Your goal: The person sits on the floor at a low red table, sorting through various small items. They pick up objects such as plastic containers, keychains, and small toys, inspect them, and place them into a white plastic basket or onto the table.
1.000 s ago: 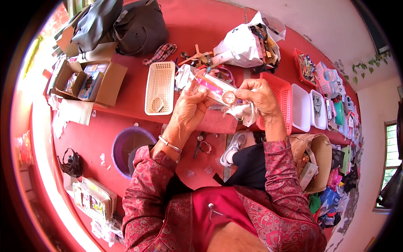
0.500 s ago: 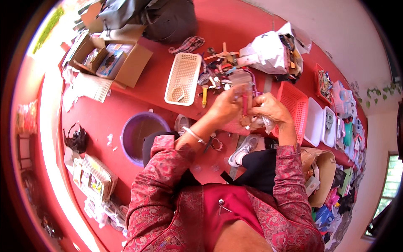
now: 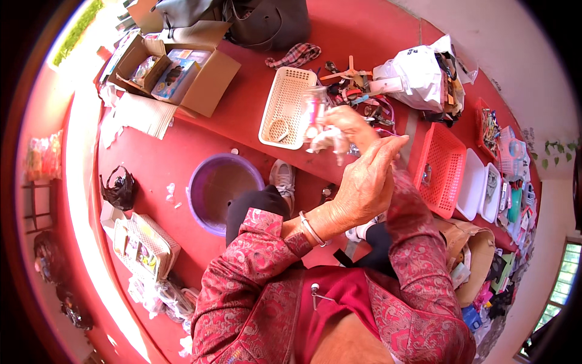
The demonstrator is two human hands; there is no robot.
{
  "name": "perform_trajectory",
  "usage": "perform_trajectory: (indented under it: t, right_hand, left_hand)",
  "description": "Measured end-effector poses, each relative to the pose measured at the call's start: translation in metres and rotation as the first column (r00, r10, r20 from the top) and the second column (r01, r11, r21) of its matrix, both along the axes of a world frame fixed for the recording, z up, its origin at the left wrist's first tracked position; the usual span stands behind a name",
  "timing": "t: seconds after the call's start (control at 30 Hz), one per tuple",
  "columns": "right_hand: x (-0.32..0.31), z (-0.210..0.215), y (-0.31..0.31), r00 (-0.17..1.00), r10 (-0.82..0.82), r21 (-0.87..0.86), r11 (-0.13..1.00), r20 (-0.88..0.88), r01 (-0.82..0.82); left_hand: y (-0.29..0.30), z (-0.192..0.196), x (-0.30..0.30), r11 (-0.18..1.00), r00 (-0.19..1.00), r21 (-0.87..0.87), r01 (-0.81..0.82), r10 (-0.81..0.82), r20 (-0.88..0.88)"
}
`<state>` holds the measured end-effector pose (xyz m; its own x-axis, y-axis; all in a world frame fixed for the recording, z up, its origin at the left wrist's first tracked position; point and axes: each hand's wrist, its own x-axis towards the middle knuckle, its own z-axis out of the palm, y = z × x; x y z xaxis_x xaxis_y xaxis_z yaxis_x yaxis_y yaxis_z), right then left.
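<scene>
Holding a clear plastic packet [image 3: 314, 109] with something pink inside, your right hand [image 3: 353, 125] was blurred, its fingers closed on the packet and on some crumpled whitish film [image 3: 329, 141]; the exact pinch could not be told. Location of packet: at the right-hand edge of a cream perforated basket [image 3: 291, 91], overlapping it in view; whether it touched the rim could not be told.

Your left hand [image 3: 365, 185]: nearer your body, fingers straight and laid together, pointing up and to the right, no object seen in it; your right forearm passed just behind its fingertips. On that wrist, one silver-coloured bangle [image 3: 312, 229].

Around your hands, on the red ledge [image 3: 345, 30]:
- Cream basket, containing one ring-shaped item [image 3: 279, 130].
- Heap of straps and small accessories [image 3: 359, 94], mixed colours, beyond your right hand.
- White plastic bag [image 3: 415, 74], full, beside the heap.
- Checked cloth [image 3: 294, 55], crumpled, beyond the basket.
- Coral perforated basket [image 3: 447, 164], to your right, one small item inside.
- Two white trays, just beside the coral basket.
- Open cardboard box [image 3: 211, 85], packed with packets, far left.

On the red floor [image 3: 145, 158]: one purple tub [image 3: 197, 203], beside your left knee, and one black plastic bag [image 3: 119, 187], well apart from it.
</scene>
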<state>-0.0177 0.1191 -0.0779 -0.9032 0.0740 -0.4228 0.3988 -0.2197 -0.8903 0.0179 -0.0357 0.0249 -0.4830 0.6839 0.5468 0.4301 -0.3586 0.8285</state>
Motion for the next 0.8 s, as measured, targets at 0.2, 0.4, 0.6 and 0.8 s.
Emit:
perform_trajectory:
  t: [0.2, 0.4, 0.6, 0.8]
  right_hand:
    - [-0.065, -0.094, -0.011, 0.936, -0.198, 0.892, 0.412, 0.290, -0.189]
    - [-0.062, -0.078, -0.030, 0.992, -0.058, 0.932, 0.354, 0.109, -0.081]
    - [0.001, -0.063, 0.019, 1.000, -0.023, 0.694, 0.720, -0.011, 0.024]
    - [0.138, 0.034, 0.080, 0.934, -0.305, 0.850, 0.527, 0.184, 0.004]
  left_hand:
    - [0.007, -0.005, -0.002, 0.994, 0.989, -0.109, 0.020, -0.004, 0.147]
    - [0.007, -0.014, -0.005, 0.988, 0.959, -0.146, 0.042, 0.001, 0.283]
    - [0.003, -0.021, 0.011, 0.657, 0.935, -0.739, 0.151, -0.337, -0.109]
    - [-0.013, -0.058, 0.043, 0.500, 0.391, -0.836, 0.226, -0.833, -0.392]
